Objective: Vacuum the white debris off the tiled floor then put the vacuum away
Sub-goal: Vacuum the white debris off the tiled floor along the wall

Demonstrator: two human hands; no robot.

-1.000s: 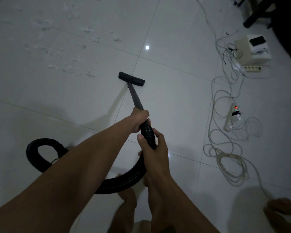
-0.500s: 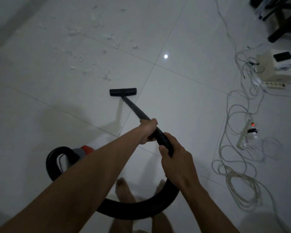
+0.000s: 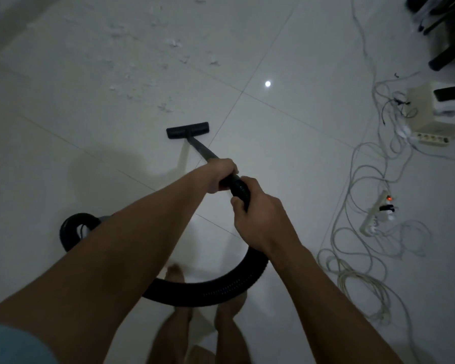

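Left grip [image 3: 221, 176] clasped the black wand [image 3: 201, 149], right grip [image 3: 259, 216] the ribbed hose [image 3: 216, 290]; debris [image 3: 166, 107] lay at the nozzle's [image 3: 187, 130] eleven o'clock.

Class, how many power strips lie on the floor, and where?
2. One power strip lies beside the white box, upper right; the lit power strip lies among the cables below it. The cables might hide more.

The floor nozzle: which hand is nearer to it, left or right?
Left. The left hand grips the wand behind the floor nozzle; the right hand holds the ribbed hose farther back.
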